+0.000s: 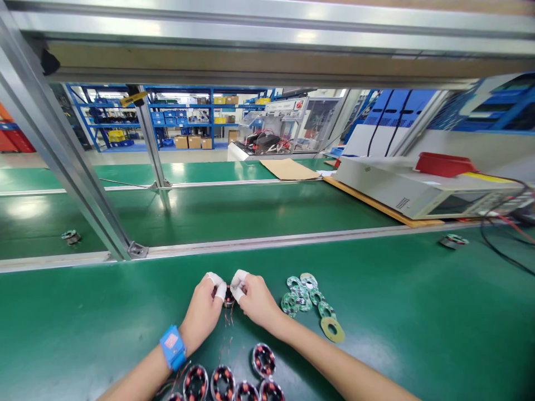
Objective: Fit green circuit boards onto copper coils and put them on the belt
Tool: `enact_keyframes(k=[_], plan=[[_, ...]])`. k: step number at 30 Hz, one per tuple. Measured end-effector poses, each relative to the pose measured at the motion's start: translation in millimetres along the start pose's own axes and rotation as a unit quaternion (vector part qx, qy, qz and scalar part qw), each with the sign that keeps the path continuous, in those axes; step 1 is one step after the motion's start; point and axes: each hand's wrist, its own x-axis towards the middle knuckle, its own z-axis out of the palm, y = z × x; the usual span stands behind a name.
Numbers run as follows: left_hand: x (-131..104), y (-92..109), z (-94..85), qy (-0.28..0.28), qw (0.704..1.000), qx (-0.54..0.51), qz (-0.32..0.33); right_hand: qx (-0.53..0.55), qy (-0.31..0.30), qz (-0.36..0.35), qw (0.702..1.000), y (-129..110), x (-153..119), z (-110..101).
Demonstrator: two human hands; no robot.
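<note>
Between my two hands is a small motor stator [228, 296] with copper windings, its thin wires hanging down toward me. My left hand [211, 292], in white finger cots and with a blue strap [173, 346] on the wrist, pinches its left side. From the right, my right hand [249, 292], also in white finger cots, closes its fingertips at the stator's edge. The fingers hide much of the part. Nearer to me lie several more ring-shaped stators [223, 383] with copper coils. Right of my hands is a loose group of round green circuit boards [301, 295], one showing a yellowish face [332, 329].
A metal rail [251, 243] crosses the green bench, with an upright post [79, 150] at left. A grey instrument [401, 184] carrying a red bin [445, 164] stands at back right, cables beside it. Single stators lie far left [71, 237] and far right [453, 241].
</note>
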Motion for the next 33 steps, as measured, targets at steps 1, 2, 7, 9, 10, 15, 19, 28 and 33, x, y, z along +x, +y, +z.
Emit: enact_keyframes(k=[1, 2, 7, 9, 10, 15, 19, 28, 33], plan=[[0, 2, -1.1, -0.004, 1.0, -0.001, 0.0, 0.015, -0.021, 0.011, 1.0, 2, 1, -3], [0, 3, -2.6, -0.01, 1.0, -0.003, 0.001, 0.031, -0.045, 0.027, 0.998, 3, 3, -8], [0, 14, -15.1, -0.04, 0.999, 0.003, 0.009, -0.082, -0.069, -0.001, 0.994, 9, 11, -50], [0, 16, -19.7, -0.06, 0.998, 0.015, 0.0, -0.178, -0.078, -0.061, 0.979, 9, 11, -63], [0, 16, -21.4, -0.076, 0.997, 0.022, -0.003, -0.208, -0.092, -0.08, 0.97, 9, 11, -67], [1, 11, -25.3, -0.131, 0.99, 0.046, 0.004, -0.26, -0.123, -0.095, 0.953, 9, 10, -59], [2, 8, -25.4, -0.114, 0.992, 0.054, -0.001, -0.284, -0.096, -0.089, 0.95, 10, 10, -52], [3, 5, -23.2, -0.109, 0.989, 0.1, 0.0, -0.099, -0.002, -0.099, 0.99, 4, 7, -44], [2, 8, -21.0, -0.1, 0.987, 0.128, 0.006, -0.02, -0.023, -0.138, 0.99, 3, -2, -21]])
